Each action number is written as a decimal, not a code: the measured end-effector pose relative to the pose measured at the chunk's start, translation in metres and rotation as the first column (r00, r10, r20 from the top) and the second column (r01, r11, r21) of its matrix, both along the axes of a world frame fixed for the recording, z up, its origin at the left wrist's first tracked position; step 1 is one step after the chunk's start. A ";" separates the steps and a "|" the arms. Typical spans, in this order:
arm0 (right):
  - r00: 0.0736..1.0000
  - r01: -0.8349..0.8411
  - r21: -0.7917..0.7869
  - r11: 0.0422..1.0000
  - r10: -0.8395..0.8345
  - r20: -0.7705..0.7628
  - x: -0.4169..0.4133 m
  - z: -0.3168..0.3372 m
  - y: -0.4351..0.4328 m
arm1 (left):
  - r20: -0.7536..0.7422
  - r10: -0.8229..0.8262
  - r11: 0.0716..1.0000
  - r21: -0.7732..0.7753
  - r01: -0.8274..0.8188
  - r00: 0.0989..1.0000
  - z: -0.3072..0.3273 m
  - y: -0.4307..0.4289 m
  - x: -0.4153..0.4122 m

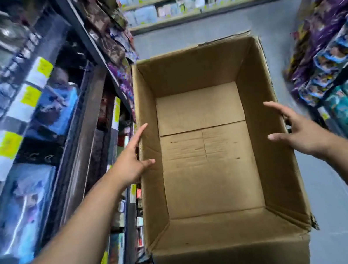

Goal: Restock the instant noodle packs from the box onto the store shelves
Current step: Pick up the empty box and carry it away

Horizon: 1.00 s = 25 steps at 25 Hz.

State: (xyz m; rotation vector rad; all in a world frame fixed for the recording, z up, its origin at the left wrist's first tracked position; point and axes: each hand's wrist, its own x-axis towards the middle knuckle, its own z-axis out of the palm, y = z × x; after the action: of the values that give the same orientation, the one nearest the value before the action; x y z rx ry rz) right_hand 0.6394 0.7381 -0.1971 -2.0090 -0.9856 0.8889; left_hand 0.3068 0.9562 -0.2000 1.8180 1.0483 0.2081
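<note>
A large brown cardboard box [260,131] stands open on the aisle floor below me, and nothing lies inside it. My left hand [131,162] is at the box's left wall, fingers spread and fairly straight, thumb over the rim. My right hand [298,131] is at the right wall with its fingers spread the same way, thumb pointing inward over the rim. Neither hand holds a pack. Blue and dark instant noodle packs [58,109] fill the shelves on the left, blurred.
The left shelf unit [105,111] with yellow price tags runs close along the box. Another shelf [342,71] of purple, blue and teal packs stands at the right. A far shelf [205,9] closes the aisle. Grey floor [333,209] shows right of the box.
</note>
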 end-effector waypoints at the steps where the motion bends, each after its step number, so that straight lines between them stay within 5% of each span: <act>1: 1.000 0.006 -0.018 1.000 -0.006 -0.013 0.005 -0.017 0.017 | -0.018 -0.003 1.000 -0.011 0.003 1.000 -0.016 0.018 0.008; 10: 0.992 0.016 -0.166 0.986 -0.036 -0.122 0.060 -0.265 0.145 | -0.066 0.001 0.992 -0.125 -0.009 0.998 -0.267 0.145 0.051; 18: 0.985 0.000 -0.257 0.966 -0.044 -0.166 0.065 -0.500 0.180 | -0.142 0.033 0.970 -0.235 -0.066 0.989 -0.505 0.163 0.052; 25: 0.976 -0.028 -0.250 0.968 -0.028 -0.216 0.062 -0.633 0.177 | -0.142 0.043 0.950 -0.301 -0.085 0.989 -0.624 0.161 0.053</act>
State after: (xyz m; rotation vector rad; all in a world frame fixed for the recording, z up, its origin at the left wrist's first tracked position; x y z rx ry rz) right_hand 0.7013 0.9150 -0.8298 -2.0621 -0.7809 1.2587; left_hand 0.3600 1.1171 -0.8240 1.5339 1.1649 -0.0388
